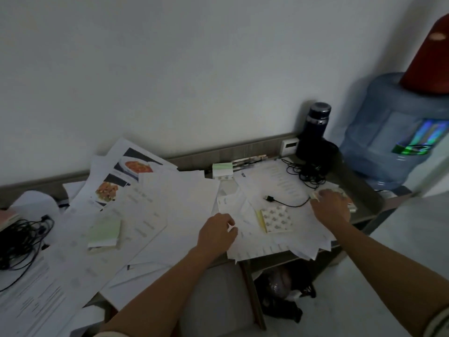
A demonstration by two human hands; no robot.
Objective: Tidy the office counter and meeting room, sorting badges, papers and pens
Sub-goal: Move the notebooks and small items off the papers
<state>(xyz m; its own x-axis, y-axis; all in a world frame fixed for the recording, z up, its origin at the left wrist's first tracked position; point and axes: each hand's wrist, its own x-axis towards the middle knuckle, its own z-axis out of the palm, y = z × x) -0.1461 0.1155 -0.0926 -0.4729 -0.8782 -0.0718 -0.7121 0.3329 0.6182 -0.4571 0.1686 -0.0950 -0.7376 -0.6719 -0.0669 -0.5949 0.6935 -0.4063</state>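
Left hand [216, 231]: loosely curled, fingertips resting on loose papers [170, 203] near the worktop's [364, 203] front edge; whether it pinches a sheet cannot be told. Right hand [331, 206]: palm down by the right edge, fingers closed over a small pale item, too blurred to identify. Between the hands: patterned card [277, 218] with a yellow strip, and a black cable [284, 201]. Left end: green-topped notepad [104, 233], printed menu sheets with food photos [126, 176], tangled black cords [21, 242]. Back edge: small green-and-white box [221, 169], dark bottle [317, 125]. Beyond the right edge: blue water jug [393, 132].
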